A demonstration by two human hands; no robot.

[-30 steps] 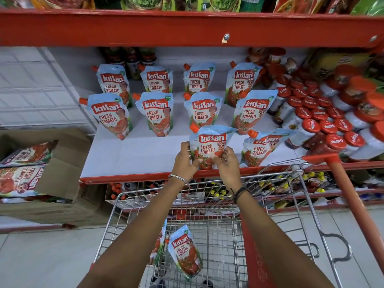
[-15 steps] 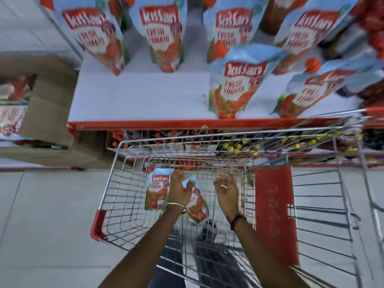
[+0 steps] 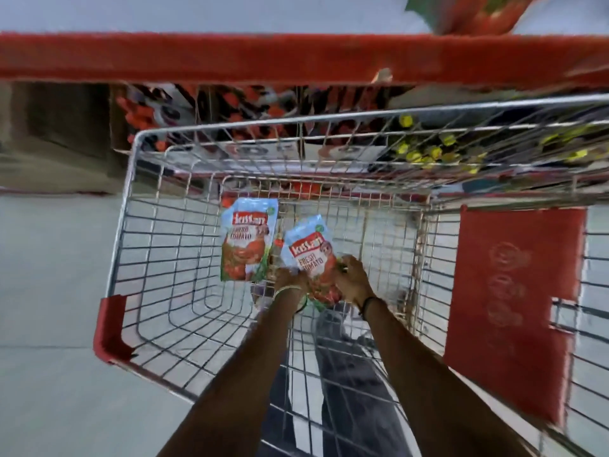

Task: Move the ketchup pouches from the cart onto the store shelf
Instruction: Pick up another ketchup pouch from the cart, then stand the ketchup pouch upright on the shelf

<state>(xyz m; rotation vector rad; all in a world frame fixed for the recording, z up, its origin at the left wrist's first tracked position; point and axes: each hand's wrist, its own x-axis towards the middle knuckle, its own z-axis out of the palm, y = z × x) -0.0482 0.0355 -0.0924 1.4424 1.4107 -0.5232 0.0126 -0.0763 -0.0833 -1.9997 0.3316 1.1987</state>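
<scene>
Two blue-and-red ketchup pouches are inside the wire cart. The right-hand pouch is held at its lower end from both sides: my left hand grips its left edge and my right hand its right edge. The other pouch leans upright against the cart's far wall, just left of my hands, untouched. The red front edge of the store shelf runs across the top of the view, with the bottom of one shelved pouch above it.
Below the shelf edge sit bottles with red caps and yellow caps. A red child-seat flap closes the cart's right side. A red corner bumper marks its near left corner. Grey floor lies to the left.
Both hands left the pouch set on the shelf and dropped into the cart. They now grip the right-hand pouch there. The view tilted down, so the shelf slid up out of sight.
</scene>
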